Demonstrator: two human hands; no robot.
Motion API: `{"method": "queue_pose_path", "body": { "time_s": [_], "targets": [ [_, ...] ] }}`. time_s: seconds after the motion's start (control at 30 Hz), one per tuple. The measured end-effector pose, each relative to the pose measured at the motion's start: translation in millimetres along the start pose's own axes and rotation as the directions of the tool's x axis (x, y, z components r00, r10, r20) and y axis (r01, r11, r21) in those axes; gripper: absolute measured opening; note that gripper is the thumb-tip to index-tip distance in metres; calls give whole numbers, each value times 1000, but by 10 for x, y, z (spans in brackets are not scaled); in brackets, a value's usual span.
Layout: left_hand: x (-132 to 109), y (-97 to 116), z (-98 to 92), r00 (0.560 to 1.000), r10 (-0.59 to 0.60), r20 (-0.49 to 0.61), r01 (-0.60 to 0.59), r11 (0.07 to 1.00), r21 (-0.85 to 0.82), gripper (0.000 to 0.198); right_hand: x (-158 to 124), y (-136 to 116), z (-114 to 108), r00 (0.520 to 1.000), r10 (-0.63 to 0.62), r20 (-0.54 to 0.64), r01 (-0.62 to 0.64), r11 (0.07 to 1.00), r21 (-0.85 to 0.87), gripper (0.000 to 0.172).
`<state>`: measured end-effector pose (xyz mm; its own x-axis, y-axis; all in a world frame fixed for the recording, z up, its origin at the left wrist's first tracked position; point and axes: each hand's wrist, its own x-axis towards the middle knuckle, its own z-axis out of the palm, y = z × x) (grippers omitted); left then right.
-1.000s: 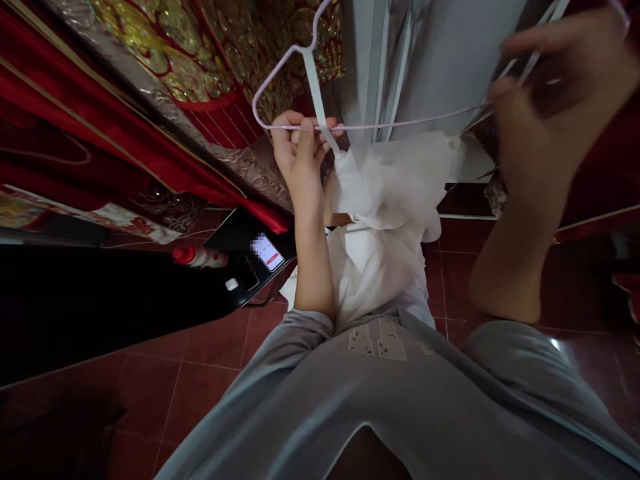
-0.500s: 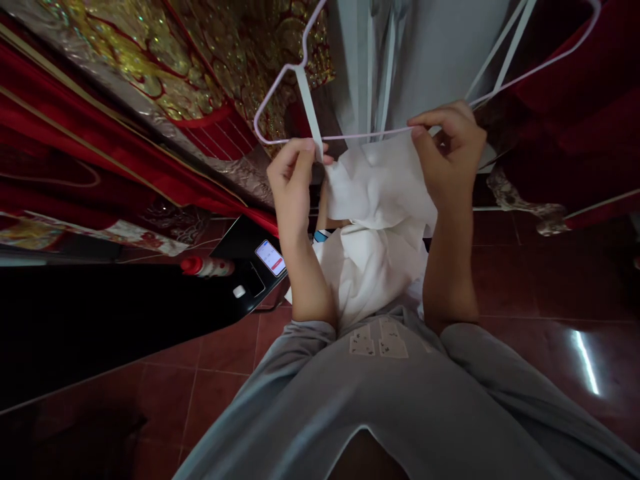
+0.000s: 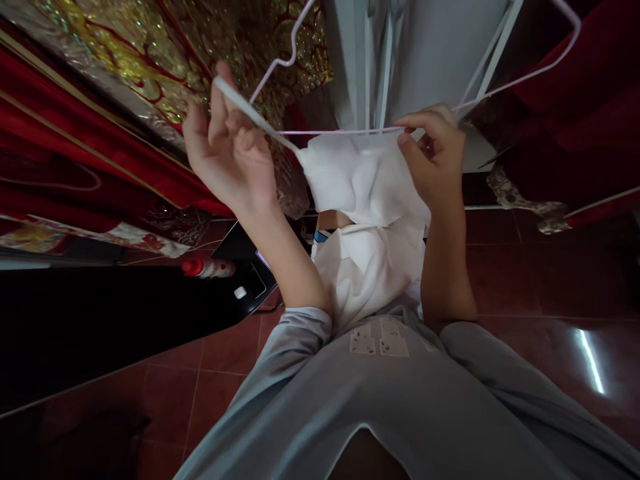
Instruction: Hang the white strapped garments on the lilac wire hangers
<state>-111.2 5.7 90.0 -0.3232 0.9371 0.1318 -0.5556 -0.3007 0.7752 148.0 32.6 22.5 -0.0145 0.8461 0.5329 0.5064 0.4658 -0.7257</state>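
Observation:
A white garment point(image 3: 370, 180) with a thin strap point(image 3: 255, 117) hangs at a pale pink wire hanger point(image 3: 340, 132), its lower part bunched against my front. My left hand point(image 3: 235, 153) is turned palm up, fingers partly spread, with the strap caught on the fingers and pulled taut up and left, past the hanger's left end. That corner of the hanger is hidden behind the hand and strap. My right hand point(image 3: 437, 153) pinches the hanger's bottom bar near the garment's upper right edge; whether cloth is in the pinch too cannot be told.
Red and gold sequined garments point(image 3: 200, 40) hang at the left, dark red cloth point(image 3: 590, 133) at the right. Beside my left forearm a black table point(image 3: 125, 320) bears a red-capped bottle point(image 3: 207, 268), a small white case point(image 3: 240, 292) and phones. Red tiles point(image 3: 225, 393) cover the floor.
My left hand has moved left and up, turned palm up and drawn the strap outward, off the hanger's shoulder. My right hand and the hanger have shifted slightly left.

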Motion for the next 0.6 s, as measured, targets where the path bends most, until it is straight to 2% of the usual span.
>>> {"method": "queue_pose_path", "body": {
  "time_s": [0.1, 0.2, 0.27, 0.33, 0.4, 0.47, 0.6],
  "targets": [
    [-74, -215, -226, 980, 56, -192, -67, 996, -53, 46, 9, -13, -8, 1000, 4, -4, -3, 1000, 1, 20],
    [-115, -486, -312, 970, 39, -241, -37, 999, 9, 39, 14, -41, 0, 1000, -19, 19, 19, 1000, 18, 20],
    [-136, -636, -230, 981, 11, -194, 2, 998, 69, 37, 10, -62, 13, 999, -34, 32, 33, 999, 33, 20],
    [-172, -732, -65, 995, 0, -97, 10, 995, 101, 36, 0, -82, 24, 998, -48, 34, 47, 998, 44, 21],
    [-222, -779, 112, 999, 40, -12, -39, 995, 92, 31, -10, -99, 25, 997, -78, 16, 77, 995, 63, 21],
    [-268, -798, 238, 995, 100, 19, -101, 992, 80, 26, -16, -107, 16, 993, -119, 10, 118, 990, 83, 21],
    [-304, -829, 283, 985, 152, 76, -156, 986, 57, 33, 21, -22, -33, 976, -217, 12, 214, 971, 105, 27]
  ]
}}
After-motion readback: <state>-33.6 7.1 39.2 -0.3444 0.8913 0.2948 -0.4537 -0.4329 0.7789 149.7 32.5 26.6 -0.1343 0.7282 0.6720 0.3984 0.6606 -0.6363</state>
